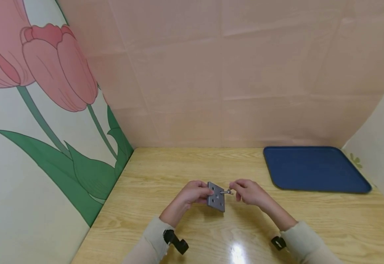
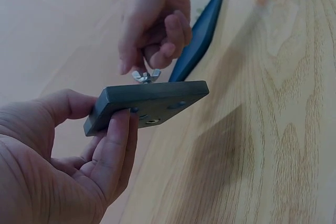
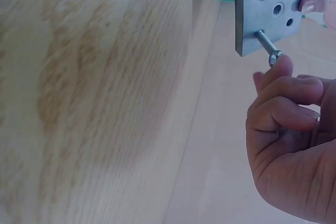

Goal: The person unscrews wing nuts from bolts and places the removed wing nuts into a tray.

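Observation:
A grey metal plate point(image 1: 216, 198) with several round holes is held up above the table, tilted, in my left hand point(image 1: 195, 192). The left thumb and fingers point(image 2: 116, 140) grip it by one edge. From a hole near a corner a threaded bolt point(image 3: 266, 43) sticks out, and a silver wing nut point(image 2: 147, 76) sits toward its end. My right hand point(image 1: 249, 192) has its fingers curled, with fingertips point(image 3: 283, 66) at the wing nut. The bolt's other end point(image 2: 152, 121) shows on the plate's far face.
A blue tray point(image 1: 317, 168) lies at the back right of the wooden table point(image 1: 165, 165). A peach-coloured sheet point(image 1: 185, 73) hangs behind the table. At the left stands a panel with painted tulips point(image 1: 60, 66). Each wrist wears a black strap point(image 1: 175, 241).

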Motion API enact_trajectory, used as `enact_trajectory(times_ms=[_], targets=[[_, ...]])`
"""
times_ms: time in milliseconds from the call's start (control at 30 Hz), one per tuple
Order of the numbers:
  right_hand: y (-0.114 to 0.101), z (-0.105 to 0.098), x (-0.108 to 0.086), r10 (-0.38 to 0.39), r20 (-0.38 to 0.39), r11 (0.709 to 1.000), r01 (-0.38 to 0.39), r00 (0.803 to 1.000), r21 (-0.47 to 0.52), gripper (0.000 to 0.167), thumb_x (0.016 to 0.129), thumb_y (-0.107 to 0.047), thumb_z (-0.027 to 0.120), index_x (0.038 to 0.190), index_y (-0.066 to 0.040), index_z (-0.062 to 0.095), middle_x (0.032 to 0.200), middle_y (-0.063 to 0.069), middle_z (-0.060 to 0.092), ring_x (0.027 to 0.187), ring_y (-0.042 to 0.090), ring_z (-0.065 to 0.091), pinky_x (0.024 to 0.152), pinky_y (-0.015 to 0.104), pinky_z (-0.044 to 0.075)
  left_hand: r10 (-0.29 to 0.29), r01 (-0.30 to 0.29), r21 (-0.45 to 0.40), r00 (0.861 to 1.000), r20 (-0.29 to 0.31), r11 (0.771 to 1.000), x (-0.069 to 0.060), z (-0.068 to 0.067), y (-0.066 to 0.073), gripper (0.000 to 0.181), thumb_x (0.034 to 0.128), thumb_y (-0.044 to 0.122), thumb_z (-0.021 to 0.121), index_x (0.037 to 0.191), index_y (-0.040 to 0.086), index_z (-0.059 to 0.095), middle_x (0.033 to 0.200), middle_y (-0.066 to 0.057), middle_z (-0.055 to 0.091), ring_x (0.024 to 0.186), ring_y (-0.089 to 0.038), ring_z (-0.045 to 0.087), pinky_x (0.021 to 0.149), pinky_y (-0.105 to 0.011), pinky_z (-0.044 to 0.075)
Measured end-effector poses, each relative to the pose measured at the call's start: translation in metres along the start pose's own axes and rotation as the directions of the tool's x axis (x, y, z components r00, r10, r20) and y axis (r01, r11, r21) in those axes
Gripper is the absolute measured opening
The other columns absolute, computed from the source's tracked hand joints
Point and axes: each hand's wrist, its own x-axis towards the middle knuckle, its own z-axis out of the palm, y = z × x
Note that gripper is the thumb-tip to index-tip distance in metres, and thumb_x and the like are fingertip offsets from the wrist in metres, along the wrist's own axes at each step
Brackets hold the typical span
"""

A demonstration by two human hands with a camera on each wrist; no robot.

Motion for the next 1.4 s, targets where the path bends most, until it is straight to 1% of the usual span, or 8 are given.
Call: enact_trajectory(times_ms=[267,467,633,767,867,1067,1200,1400], targets=[[0.0027,0.0025,-0.0026,0.056,0.080,0.998,-0.056,0.995,-0.004,0.055,0.103,-0.053,0.049,0.112,-0.002,0.068,0.068,0.004,0.061,0.044,0.009,0.033,0.046,0.024,0.029,-0.006,0.006,-0.002,1.000,0.007,1.000,-0.0012,0.0001,-0.0021,0.022,0.0853,0.007,0.075,0.103,-0.002,0.067,0.095,-0.012,0.075,0.081,-0.018,0.073,0.071,-0.032,0.062],[0.0044,0.0041,-0.0032,0.053,0.085,0.999,-0.051,0.995,-0.019,0.053,0.103,-0.052,0.050,0.111,-0.003,0.070,0.069,0.004,0.061,0.043,0.010,0.032,0.045,0.025,0.029,-0.001,0.001,-0.001,1.000,0.012,1.000,-0.0019,0.0007,-0.0037,0.022,0.0862,0.007,0.074,0.105,-0.003,0.068,0.096,-0.013,0.076,0.081,-0.018,0.073,0.070,-0.032,0.062],[0.0039,0.0042,-0.0041,0.057,0.102,0.998,-0.057,0.993,-0.004,0.051,0.106,-0.046,0.049,0.112,0.000,0.071,0.068,0.005,0.062,0.042,0.009,0.030,0.044,0.024,0.027,-0.006,0.006,-0.004,1.000,0.010,1.000,-0.0020,0.0006,-0.0036,0.022,0.0863,0.008,0.074,0.104,-0.002,0.068,0.096,-0.012,0.076,0.082,-0.018,0.073,0.070,-0.032,0.062],[0.0033,0.0041,-0.0052,0.051,0.119,0.999,-0.051,0.992,-0.006,0.052,0.105,-0.047,0.050,0.113,0.000,0.070,0.069,0.005,0.062,0.043,0.008,0.030,0.044,0.023,0.027,-0.007,0.007,-0.002,1.000,0.006,1.000,-0.0022,0.0007,-0.0035,0.022,0.0861,0.008,0.075,0.104,-0.002,0.068,0.095,-0.012,0.076,0.082,-0.018,0.073,0.070,-0.032,0.062],[0.0030,0.0034,-0.0051,0.027,0.121,1.000,-0.025,0.992,-0.018,0.050,0.104,-0.047,0.052,0.115,-0.001,0.070,0.070,0.005,0.062,0.044,0.009,0.033,0.045,0.024,0.029,-0.008,0.008,-0.006,1.000,0.002,1.000,-0.0012,0.0006,-0.0034,0.022,0.0857,0.007,0.075,0.104,-0.003,0.068,0.096,-0.013,0.076,0.082,-0.018,0.073,0.070,-0.032,0.062],[0.0037,0.0001,-0.0043,-0.090,0.115,0.994,0.096,0.989,-0.051,0.028,0.101,-0.025,0.063,0.122,-0.007,0.067,0.071,0.005,0.063,0.053,0.011,0.045,0.046,0.024,0.037,-0.018,0.018,-0.007,1.000,-0.004,1.000,-0.0014,0.0007,-0.0012,0.022,0.0855,0.007,0.075,0.103,-0.003,0.068,0.098,-0.013,0.076,0.083,-0.018,0.072,0.071,-0.032,0.062],[0.0053,-0.0017,-0.0033,-0.155,0.115,0.983,0.165,0.981,-0.082,0.024,0.100,-0.016,0.064,0.123,-0.011,0.067,0.070,0.005,0.062,0.054,0.013,0.046,0.045,0.024,0.038,-0.021,0.021,-0.012,1.000,-0.002,1.000,-0.0012,0.0012,-0.0009,0.021,0.0854,0.006,0.075,0.103,-0.003,0.067,0.098,-0.014,0.075,0.084,-0.018,0.072,0.072,-0.033,0.062],[0.0043,-0.0042,-0.0036,-0.186,0.144,0.976,0.200,0.972,-0.087,0.023,0.100,-0.011,0.063,0.122,-0.013,0.068,0.070,0.003,0.060,0.051,0.012,0.044,0.044,0.023,0.037,-0.020,0.020,-0.026,1.000,0.005,0.999,0.0002,0.0013,-0.0008,0.020,0.0858,0.006,0.074,0.102,-0.003,0.066,0.097,-0.014,0.075,0.085,-0.020,0.073,0.072,-0.033,0.062]])
